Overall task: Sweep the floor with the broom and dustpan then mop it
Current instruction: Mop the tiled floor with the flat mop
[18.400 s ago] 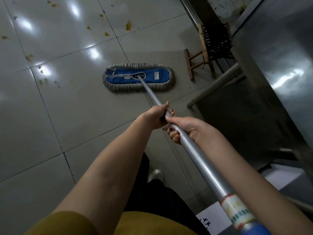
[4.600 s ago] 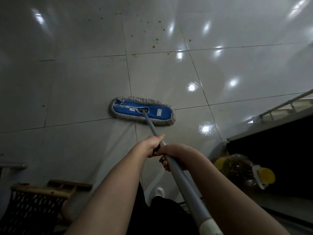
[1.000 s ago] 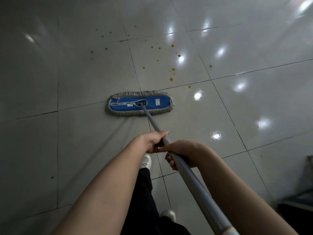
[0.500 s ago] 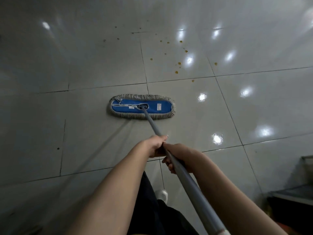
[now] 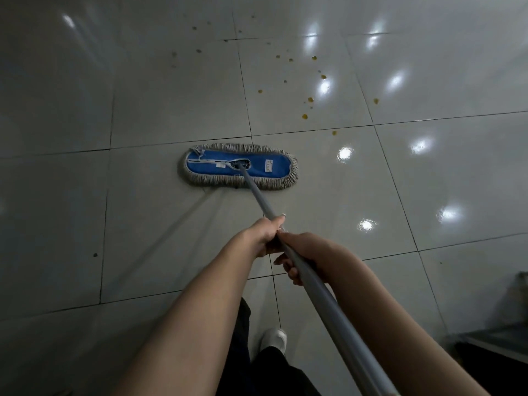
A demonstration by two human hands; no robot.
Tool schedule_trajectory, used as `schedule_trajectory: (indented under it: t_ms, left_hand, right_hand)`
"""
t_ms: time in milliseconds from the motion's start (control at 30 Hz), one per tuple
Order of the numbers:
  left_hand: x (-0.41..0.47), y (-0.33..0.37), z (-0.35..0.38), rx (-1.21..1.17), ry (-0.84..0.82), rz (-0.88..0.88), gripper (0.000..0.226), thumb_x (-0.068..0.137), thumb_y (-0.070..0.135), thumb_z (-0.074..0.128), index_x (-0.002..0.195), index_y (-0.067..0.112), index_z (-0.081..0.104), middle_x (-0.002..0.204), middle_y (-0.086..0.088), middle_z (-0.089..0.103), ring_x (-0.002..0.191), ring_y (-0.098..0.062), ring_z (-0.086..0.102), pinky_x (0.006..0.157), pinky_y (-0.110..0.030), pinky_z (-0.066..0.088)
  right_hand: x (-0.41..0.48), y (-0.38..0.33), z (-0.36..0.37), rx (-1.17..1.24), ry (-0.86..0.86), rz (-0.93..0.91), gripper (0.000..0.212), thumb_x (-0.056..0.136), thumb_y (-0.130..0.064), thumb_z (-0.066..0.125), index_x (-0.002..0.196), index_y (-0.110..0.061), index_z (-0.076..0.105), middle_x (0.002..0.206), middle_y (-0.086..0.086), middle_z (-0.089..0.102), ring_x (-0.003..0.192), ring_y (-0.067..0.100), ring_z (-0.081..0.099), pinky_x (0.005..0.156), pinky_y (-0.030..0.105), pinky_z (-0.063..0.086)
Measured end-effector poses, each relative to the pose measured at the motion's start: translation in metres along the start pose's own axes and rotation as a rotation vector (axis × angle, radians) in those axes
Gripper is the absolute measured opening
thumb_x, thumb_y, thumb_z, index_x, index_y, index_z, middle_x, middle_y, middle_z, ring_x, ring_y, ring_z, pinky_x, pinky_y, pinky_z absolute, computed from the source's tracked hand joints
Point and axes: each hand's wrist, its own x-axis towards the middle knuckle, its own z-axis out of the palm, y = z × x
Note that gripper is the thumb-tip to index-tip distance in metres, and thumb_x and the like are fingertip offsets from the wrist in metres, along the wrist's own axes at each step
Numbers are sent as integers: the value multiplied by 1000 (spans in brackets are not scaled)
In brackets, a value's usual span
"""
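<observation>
Tiled floor [image 5: 171,104], yellow spots [image 5: 305,116] | L grip [image 5: 265,235] + R grip [image 5: 303,252] clenched on mop handle [image 5: 257,195] | its end cut off btm

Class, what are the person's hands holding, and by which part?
Left hand and right hand grip the mop by its handle, the left lower down it.

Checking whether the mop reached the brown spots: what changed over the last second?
The blue flat mop head with grey fringe drew back, then slid forward again to the tile joint, still short of the brown spots. Left hand and right hand keep gripping the grey metal handle.
</observation>
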Motion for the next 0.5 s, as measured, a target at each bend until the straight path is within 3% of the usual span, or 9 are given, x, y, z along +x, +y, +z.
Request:
schedule_trajectory:
  t_ms: [133,200,333,500]
  left_hand:
    - [19,45,-17,-56,-55,-2,32,95,32,50,75,6,49,55,-6,63,44,-15,62,38,-23,51]
    - [29,75,-29,-71,-75,-3,32,95,30,50,73,6,49,54,-7,60,36,-13,60,37,-22,49]
    - [46,130,-55,-63,-88,-7,33,95,30,49,74,5,50,64,-9,57,36,-12,60,38,-23,51]
    - [65,197,-91,-126,-108,-55,27,95,28,49,80,6,48,42,-3,61,35,-10,59,35,-21,49]
  right_hand:
    - [11,-48,-1,39,0,-12,56,92,-58,42,81,-4,53,35,0,47,24,12,44,36,14,41]
    - [15,-80,-1,42,8,-8,56,93,-57,43,78,-4,54,35,0,47,24,12,44,36,14,41]
    - [20,-143,4,30,24,12,55,91,-57,47,75,-5,55,37,0,48,26,12,45,38,15,43]
    - [26,-218,22,16,37,28,48,91,-51,52,74,-6,52,36,0,48,26,11,45,36,14,42]
